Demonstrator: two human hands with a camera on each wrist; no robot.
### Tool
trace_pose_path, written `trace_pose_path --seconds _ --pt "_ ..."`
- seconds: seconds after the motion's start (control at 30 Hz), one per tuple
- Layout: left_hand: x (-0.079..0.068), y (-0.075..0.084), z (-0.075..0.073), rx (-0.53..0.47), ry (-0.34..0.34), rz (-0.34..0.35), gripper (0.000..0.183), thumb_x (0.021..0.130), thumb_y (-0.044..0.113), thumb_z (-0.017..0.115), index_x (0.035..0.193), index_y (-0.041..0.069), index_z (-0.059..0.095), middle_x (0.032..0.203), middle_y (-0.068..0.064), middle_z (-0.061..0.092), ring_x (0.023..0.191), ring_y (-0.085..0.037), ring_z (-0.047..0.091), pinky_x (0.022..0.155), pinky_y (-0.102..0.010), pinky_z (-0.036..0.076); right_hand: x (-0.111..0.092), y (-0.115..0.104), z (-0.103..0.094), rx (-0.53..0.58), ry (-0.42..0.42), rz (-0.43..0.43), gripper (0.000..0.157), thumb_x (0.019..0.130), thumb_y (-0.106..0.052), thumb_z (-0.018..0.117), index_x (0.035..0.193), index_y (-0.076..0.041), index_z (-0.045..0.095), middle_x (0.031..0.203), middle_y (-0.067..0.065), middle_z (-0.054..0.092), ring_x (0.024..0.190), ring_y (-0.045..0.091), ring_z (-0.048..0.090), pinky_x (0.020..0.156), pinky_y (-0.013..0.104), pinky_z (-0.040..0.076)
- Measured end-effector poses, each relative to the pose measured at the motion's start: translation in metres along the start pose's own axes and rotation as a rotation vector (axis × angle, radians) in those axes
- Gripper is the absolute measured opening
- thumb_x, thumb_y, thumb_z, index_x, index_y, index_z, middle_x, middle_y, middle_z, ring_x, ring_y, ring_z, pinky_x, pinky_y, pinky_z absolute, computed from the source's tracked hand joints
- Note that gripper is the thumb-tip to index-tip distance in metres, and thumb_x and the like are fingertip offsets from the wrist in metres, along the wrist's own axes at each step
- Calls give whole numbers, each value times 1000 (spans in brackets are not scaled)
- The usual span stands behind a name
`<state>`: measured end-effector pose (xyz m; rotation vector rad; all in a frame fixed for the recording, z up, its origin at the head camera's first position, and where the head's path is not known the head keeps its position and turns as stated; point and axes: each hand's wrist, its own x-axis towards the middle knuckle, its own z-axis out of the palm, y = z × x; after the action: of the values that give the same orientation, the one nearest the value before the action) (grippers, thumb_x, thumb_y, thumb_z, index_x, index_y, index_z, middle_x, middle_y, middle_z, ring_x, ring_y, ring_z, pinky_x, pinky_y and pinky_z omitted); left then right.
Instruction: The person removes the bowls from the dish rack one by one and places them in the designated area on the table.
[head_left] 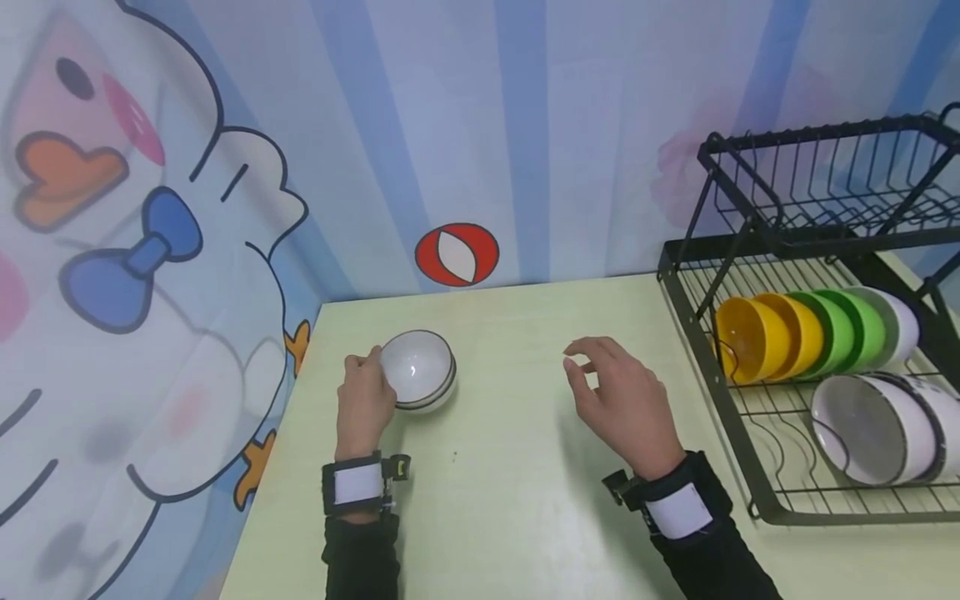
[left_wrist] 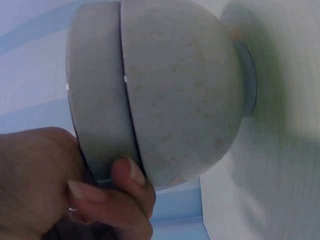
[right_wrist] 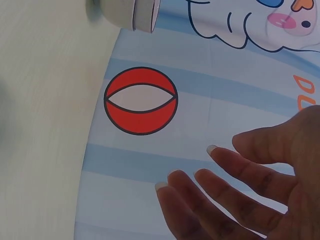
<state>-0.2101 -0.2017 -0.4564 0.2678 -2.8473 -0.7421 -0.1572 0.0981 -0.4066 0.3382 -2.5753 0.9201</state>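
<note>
Two white bowls (head_left: 417, 367) with dark rims, one nested in the other, are at the left part of the table. My left hand (head_left: 364, 402) grips them at their left side, thumb by the rim. In the left wrist view the curled fingers (left_wrist: 131, 192) press against the outside of the bowls (left_wrist: 185, 95), near both rims. The foot of the lower bowl is close to the tabletop. My right hand (head_left: 626, 400) hovers over the table's right part with loosely bent fingers and nothing between them. The right wrist view shows its fingers (right_wrist: 240, 200) spread apart.
A black two-tier dish rack (head_left: 712, 433) stands at the right. Its lower tier holds yellow bowls (head_left: 752, 340), green bowls (head_left: 828, 329), a white bowl (head_left: 892, 325) and larger white bowls (head_left: 862, 429). A printed cloth (head_left: 585, 150) hangs behind the pale table (head_left: 495, 500).
</note>
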Motion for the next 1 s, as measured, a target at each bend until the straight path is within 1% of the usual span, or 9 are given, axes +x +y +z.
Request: trace_pose_path --seconds 0.27,0.5,0.57,0.67,0.77,0.87,0.93,1.0 --pt "-1 2 -3 18 -11 18 48 87 -8 52 134 -5 45 120 -29 44 89 -38 59 65 -42 57 -2 3 -1 -18 12 -9 20 91 -23 59 104 -9 66 107 10 66 79 19 64 52 38 54" --pt "-2 3 -5 16 -6 16 47 87 -7 51 134 -4 46 119 -29 44 82 -37 60 58 -38 57 0 6 -3 -40 21 -7 20 91 -23 59 104 -8 66 107 11 66 80 21 64 51 39 53" --pt "-2 2 -5 14 -4 12 46 89 -4 50 134 -3 46 118 -28 45 80 -37 61 56 -38 56 0 6 -4 -48 23 -6 21 91 -23 60 104 -8 66 107 11 66 80 21 64 50 38 53" --pt "-1 2 -6 33 -9 -8 42 94 5 45 135 0 45 118 -28 45 74 -35 60 55 -41 55 1 7 -5 -47 18 -1 24 91 -22 60 108 -7 65 108 12 66 81 22 64 50 39 54" --pt "-1 2 -9 64 2 -33 42 97 18 43 137 2 43 120 -28 44 80 -36 58 59 -49 54 1 6 -5 -43 8 2 27 91 -22 60 113 -7 63 109 14 66 80 23 64 51 40 53" --pt "-2 2 -11 86 30 -41 46 97 24 45 136 2 43 121 -28 44 96 -39 53 66 -57 53 1 6 -5 -44 3 2 30 90 -22 60 116 -7 62 109 14 66 80 23 64 51 40 53" --pt "-2 4 -11 90 50 -33 46 96 26 46 136 2 44 121 -28 44 104 -40 48 68 -58 52 1 7 -5 -47 2 1 30 90 -22 61 115 -7 62 109 14 66 81 23 63 51 40 53" --pt "-3 6 -13 95 64 -21 47 96 26 46 136 2 44 122 -28 44 106 -41 45 68 -57 53 1 7 -5 -51 0 1 30 90 -23 61 115 -6 62 109 14 66 82 24 63 52 41 53"
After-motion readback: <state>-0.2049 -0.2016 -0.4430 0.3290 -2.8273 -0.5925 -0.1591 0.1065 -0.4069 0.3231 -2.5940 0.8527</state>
